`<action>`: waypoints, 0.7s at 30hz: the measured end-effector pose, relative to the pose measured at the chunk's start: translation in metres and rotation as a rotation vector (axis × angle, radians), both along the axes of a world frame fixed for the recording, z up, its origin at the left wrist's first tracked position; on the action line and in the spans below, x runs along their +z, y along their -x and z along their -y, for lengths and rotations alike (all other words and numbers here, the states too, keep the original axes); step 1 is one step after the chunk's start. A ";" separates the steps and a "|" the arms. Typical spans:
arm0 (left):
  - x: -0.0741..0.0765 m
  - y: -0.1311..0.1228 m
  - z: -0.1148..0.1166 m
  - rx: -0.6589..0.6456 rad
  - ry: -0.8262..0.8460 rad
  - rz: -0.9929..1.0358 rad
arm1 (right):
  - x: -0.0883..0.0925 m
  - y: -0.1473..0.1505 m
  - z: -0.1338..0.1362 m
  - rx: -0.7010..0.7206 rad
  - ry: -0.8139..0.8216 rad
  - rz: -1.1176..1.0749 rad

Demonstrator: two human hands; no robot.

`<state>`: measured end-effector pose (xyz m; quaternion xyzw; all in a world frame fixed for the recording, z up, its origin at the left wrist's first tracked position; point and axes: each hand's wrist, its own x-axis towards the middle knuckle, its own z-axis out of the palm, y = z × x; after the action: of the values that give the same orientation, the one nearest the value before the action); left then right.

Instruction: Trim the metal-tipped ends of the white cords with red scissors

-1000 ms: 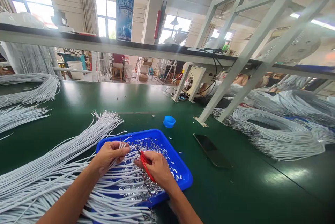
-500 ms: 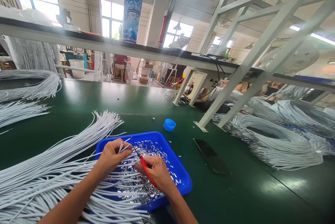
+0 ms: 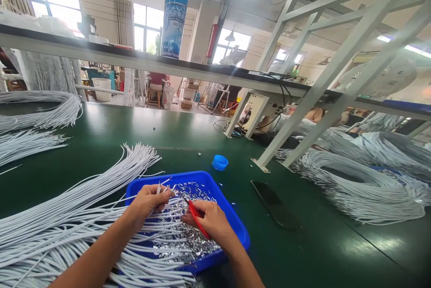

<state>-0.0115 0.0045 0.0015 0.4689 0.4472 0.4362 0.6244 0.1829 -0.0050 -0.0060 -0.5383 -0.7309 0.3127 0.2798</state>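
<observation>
My left hand [image 3: 150, 202] is closed, pinching a few white cables [image 3: 159, 189] whose thin ends stick up past the fingertips. In my right hand [image 3: 210, 220] is a slim red-handled tool [image 3: 198, 219] with a narrow dark tip. That tip points up and left, a short way from the cable ends in my left hand. Both hands are over a blue tray [image 3: 243, 229] strewn with many small shiny metal pieces [image 3: 198, 238]. A thick spread of white cables [image 3: 148, 252] reaches over the tray's left side. Fingers partly hide the tool's jaws and the pinch.
Behind the tray a bundle of white cables [image 3: 111, 178] lies on the green table [image 3: 182, 121]. To the right are a blue cap [image 3: 220, 162], a dark phone [image 3: 274, 202], metal shelf legs [image 3: 286, 112] and coiled cables [image 3: 363, 189]. A spray can [image 3: 175, 14] stands on the shelf.
My right hand and the red-handled tool have drawn slightly right and down, away from the left fingertips. More cable tips show past my left fingers. The whole view has shifted a little.
</observation>
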 end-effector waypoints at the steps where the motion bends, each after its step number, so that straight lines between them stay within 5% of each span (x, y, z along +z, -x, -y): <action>1: 0.000 0.000 0.000 -0.001 -0.006 0.000 | 0.003 -0.002 0.000 -0.032 0.024 -0.087; 7: 0.001 0.002 0.002 -0.209 -0.081 -0.037 | 0.007 0.019 0.007 -0.103 0.147 -0.721; 14: 0.005 0.002 0.005 -0.267 -0.133 -0.082 | -0.010 0.033 0.008 -0.049 0.255 -0.871; 16: 0.005 0.000 0.005 -0.255 -0.128 -0.103 | -0.011 0.033 0.009 -0.065 0.120 -0.748; 21: 0.002 -0.006 0.005 -0.115 -0.030 -0.189 | -0.012 0.035 0.014 -0.199 -0.608 -0.199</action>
<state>-0.0057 -0.0007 0.0031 0.5423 0.4699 0.3601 0.5963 0.1476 -0.0193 -0.0182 -0.4657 -0.7035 0.1025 0.5270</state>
